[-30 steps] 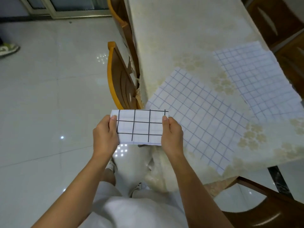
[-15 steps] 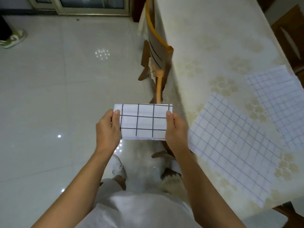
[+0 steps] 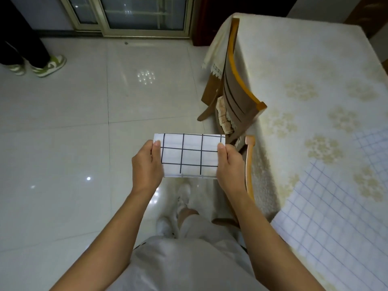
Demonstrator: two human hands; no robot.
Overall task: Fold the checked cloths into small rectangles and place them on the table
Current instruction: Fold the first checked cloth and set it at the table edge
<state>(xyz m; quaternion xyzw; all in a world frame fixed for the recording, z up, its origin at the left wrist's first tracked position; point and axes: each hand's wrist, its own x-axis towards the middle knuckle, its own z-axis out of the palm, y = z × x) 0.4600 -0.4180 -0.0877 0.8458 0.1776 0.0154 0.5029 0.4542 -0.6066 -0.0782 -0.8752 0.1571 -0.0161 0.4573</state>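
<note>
A white cloth with bold black checks [image 3: 190, 155], folded into a small rectangle, is held flat in the air over the floor, left of the table. My left hand [image 3: 147, 164] pinches its left end and my right hand [image 3: 230, 163] pinches its right end, thumbs on top. An unfolded white cloth with fine blue checks [image 3: 336, 217] lies spread on the table [image 3: 294, 70] at the right. The corner of a second blue-checked cloth [image 3: 375, 141] shows at the right edge.
Two wooden chairs stand pushed against the table's left side, one chair [image 3: 233, 91] ahead and another chair's back [image 3: 249, 164] beside my right hand. A person's legs and green shoes [image 3: 48, 66] stand far left. A glass door [image 3: 130, 15] lies ahead.
The view has swung left and away from the table; the blue-checked cloths have slid to the right edge. Both hands keep the same hold on the folded cloth.
</note>
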